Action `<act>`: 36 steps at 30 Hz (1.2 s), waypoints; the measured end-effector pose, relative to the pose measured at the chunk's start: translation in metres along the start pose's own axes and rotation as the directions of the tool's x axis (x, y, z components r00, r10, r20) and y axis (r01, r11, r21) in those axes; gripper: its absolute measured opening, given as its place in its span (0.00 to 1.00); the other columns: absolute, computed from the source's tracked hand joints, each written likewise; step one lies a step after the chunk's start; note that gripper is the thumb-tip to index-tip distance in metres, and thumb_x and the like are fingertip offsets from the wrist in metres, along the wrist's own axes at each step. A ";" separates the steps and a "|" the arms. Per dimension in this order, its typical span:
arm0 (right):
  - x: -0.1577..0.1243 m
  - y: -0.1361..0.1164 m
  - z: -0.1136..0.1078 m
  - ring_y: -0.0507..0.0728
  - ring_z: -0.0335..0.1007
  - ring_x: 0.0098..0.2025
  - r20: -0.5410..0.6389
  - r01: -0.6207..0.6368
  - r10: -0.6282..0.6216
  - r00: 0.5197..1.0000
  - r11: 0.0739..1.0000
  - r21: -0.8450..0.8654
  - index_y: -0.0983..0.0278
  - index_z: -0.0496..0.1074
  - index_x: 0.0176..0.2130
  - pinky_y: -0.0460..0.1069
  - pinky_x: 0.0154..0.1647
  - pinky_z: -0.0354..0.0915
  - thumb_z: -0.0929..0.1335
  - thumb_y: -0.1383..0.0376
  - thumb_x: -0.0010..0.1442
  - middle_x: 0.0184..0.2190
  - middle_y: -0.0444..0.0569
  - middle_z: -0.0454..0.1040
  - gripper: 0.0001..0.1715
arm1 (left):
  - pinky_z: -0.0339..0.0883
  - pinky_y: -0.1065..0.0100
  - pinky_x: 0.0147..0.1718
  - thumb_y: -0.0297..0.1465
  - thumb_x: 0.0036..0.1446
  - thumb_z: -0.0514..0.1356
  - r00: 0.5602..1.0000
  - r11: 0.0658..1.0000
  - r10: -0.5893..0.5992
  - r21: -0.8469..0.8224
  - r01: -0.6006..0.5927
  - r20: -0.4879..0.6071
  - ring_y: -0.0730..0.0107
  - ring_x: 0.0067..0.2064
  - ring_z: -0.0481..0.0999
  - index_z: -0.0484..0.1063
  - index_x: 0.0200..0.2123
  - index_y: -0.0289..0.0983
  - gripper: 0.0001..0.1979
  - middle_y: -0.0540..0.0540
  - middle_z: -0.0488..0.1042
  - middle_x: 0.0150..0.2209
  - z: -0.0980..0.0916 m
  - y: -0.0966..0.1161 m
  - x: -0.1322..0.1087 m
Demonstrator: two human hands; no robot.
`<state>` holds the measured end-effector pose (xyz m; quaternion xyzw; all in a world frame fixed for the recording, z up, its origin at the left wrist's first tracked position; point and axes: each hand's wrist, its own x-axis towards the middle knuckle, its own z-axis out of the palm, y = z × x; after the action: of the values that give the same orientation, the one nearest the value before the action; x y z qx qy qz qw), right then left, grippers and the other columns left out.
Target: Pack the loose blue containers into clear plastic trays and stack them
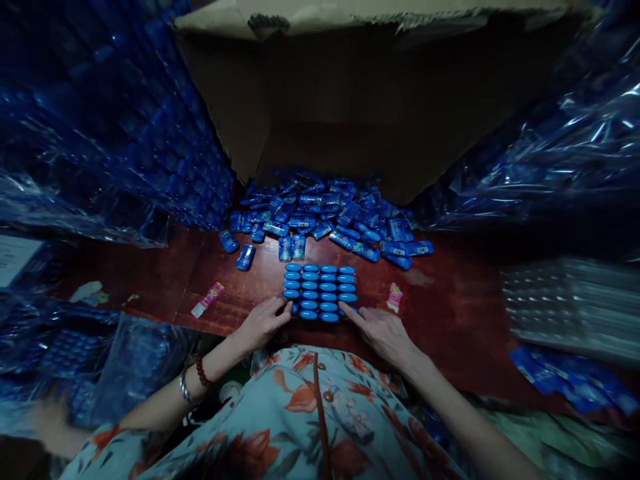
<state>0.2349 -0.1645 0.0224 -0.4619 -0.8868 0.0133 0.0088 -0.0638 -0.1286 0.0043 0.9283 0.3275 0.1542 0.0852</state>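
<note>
Small flat blue containers [311, 286] stand on edge in a tight block of rows and columns on the table in front of me. At the block's near left corner my left hand [265, 322] has thumb and fingertips closed on the end of a blue container. My right hand [384, 331] is at the near right corner, index finger stretched along the side and the fingers over another blue container [351, 309], partly hidden. Behind the block lies a loose heap of the same labelled containers [325, 207]. Two of them [292, 248] stand side by side just beyond the block.
An open cardboard box [240, 100] lies behind the heap. Wrapped blue stacks rise left [125, 120] and right [525, 160]. Pink wrappers [207, 299] [395, 297] lie on the red-brown table [450, 320]. Clear plastic trays [565, 310] sit right. Another person's blurred hand [55, 420] shows lower left.
</note>
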 end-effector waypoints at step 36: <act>-0.048 0.016 0.005 0.55 0.72 0.31 0.125 -0.406 0.578 0.807 0.387 0.828 0.63 0.72 0.38 0.48 0.33 0.70 0.67 0.52 0.56 0.33 0.48 0.76 0.18 | 0.68 0.62 0.42 0.35 0.48 0.62 0.587 0.465 -0.807 -0.679 0.568 -0.061 0.66 0.39 0.74 0.59 0.51 0.39 0.27 0.46 0.72 0.40 -0.005 -0.064 0.024</act>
<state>0.2757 -0.1948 0.0163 -0.6428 -0.5898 0.3853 0.3008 -0.0845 -0.0639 -0.0018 0.5831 0.6239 0.3734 0.3623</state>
